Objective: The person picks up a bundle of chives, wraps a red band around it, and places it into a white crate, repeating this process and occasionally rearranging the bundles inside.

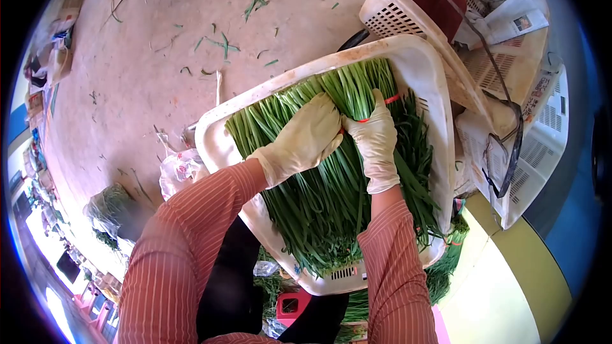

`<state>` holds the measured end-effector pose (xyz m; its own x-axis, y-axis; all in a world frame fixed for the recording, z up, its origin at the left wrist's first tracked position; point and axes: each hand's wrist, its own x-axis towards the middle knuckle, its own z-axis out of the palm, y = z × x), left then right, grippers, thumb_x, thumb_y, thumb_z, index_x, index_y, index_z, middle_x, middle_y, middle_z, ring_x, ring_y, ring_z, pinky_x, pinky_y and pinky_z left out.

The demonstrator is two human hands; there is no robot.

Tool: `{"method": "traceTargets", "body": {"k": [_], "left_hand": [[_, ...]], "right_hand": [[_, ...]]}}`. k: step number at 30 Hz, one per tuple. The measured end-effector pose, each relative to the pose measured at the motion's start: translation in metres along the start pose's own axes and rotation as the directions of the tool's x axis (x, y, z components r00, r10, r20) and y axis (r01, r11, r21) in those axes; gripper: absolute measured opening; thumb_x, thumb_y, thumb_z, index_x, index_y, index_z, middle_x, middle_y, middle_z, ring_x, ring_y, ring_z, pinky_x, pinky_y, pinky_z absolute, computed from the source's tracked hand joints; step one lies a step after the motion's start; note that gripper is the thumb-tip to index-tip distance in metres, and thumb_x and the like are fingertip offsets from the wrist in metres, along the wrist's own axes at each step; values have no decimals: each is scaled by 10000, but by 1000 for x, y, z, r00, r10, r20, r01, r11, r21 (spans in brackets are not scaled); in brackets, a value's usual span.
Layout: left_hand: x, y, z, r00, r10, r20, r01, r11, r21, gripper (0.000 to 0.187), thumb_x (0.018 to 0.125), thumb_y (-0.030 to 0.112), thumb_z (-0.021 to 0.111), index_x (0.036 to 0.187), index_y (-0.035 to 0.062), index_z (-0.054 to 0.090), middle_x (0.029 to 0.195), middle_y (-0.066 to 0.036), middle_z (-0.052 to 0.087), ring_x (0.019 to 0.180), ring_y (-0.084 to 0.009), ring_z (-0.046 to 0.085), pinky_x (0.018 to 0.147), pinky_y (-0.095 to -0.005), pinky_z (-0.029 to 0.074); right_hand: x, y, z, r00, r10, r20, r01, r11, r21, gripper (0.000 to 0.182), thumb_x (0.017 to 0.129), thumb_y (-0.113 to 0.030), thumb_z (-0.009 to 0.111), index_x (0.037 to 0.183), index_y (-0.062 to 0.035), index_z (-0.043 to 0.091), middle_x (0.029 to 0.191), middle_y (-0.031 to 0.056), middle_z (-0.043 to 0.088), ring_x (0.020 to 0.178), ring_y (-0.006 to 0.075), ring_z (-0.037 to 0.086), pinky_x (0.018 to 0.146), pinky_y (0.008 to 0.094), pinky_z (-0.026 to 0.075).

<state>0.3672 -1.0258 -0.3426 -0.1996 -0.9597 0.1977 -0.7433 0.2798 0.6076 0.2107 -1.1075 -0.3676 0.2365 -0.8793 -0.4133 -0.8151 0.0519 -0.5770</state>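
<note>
A white plastic basket (440,127) in front of me is packed with long green garlic chives (319,210), laid in bundles side by side, pale cut ends toward the far rim. Both my hands wear off-white gloves. My right hand (375,143) is closed round a bundle of chives (349,92) tied with a red band (364,120). Close against it, my left hand (305,134) has its fingers curled over chives at the same bundle's left side; its fingertips are partly hidden among the leaves. Another red band (391,99) shows to the right.
Stacked white crates (535,146) stand at the right, with a dark red cloth (433,0) and a dark strap. Scraps of leaf (223,44) lie on the floor. Left of the basket sit a plastic bag (180,169) and a wrapped bundle of greens (111,210). A red stool (292,306) is below.
</note>
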Motion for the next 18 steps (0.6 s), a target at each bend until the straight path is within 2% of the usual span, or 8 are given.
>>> {"method": "traceTargets", "body": {"k": [2,3,5,6,9,12,15,18], "left_hand": [[-4,7,-5,1000,-22,11,22,1000,15,323,766,87,675,1026,-60,554,1024,-207,520,1047,-413,514,1069,-515,400],[-5,11,-8,1000,-20,12,20,1000,11,323,766,87,675,1026,-60,554,1024,-207,520,1047,-413,514,1069,-515,400],[-4,21,-19,992,-96,84,96,995,3,427,786,81,641,1167,-83,542,1181,-238,532,1208,-418,476,1142,-515,333],[-7,30,-28,970,-174,169,170,985,41,555,804,95,608,1311,-88,474,1345,-244,483,1348,-402,397,1191,-512,262],[-12,32,-27,953,-176,245,177,984,18,610,814,125,593,1368,-75,431,1421,-232,434,1401,-388,351,1208,-510,229],[-17,31,-17,940,-208,269,214,977,9,612,789,52,586,1371,-62,433,1441,-214,411,1399,-397,337,1203,-499,240],[-15,26,-7,940,-216,266,234,971,-39,610,769,8,578,1361,-58,449,1433,-204,415,1395,-398,330,1196,-487,258],[-9,19,4,944,-201,260,230,969,-87,609,754,-2,576,1349,-57,463,1404,-199,430,1382,-397,337,1187,-476,277]], "right_hand": [[-1,2,2,1000,-25,-19,24,999,-43,944,633,-375,881,1402,-10,474,1145,211,655,1044,362,653,881,413,528],[-2,4,2,1000,-21,-20,20,999,-45,944,633,-375,881,1402,-10,474,1145,211,655,1044,362,653,881,413,528],[-4,8,4,995,-60,-75,58,998,-19,956,627,-398,884,1402,-15,475,1108,198,661,1000,366,662,851,423,535],[-3,10,6,996,-52,-75,51,999,-17,956,627,-398,884,1402,-15,475,1108,198,661,1000,366,662,851,423,535],[2,10,11,999,-41,-36,40,999,-28,960,626,-419,882,1402,-22,478,1094,190,664,973,365,669,825,429,542],[0,9,6,999,-41,-26,41,999,-14,961,627,-428,878,1399,-18,479,1092,193,664,965,360,672,807,429,546],[0,10,3,996,-78,-38,78,997,-8,774,688,-328,879,1293,18,541,1094,169,701,982,298,682,850,346,518],[-1,10,0,982,-146,-122,153,987,49,909,641,-395,873,1368,1,498,1032,205,666,949,373,666,770,440,541]]}}
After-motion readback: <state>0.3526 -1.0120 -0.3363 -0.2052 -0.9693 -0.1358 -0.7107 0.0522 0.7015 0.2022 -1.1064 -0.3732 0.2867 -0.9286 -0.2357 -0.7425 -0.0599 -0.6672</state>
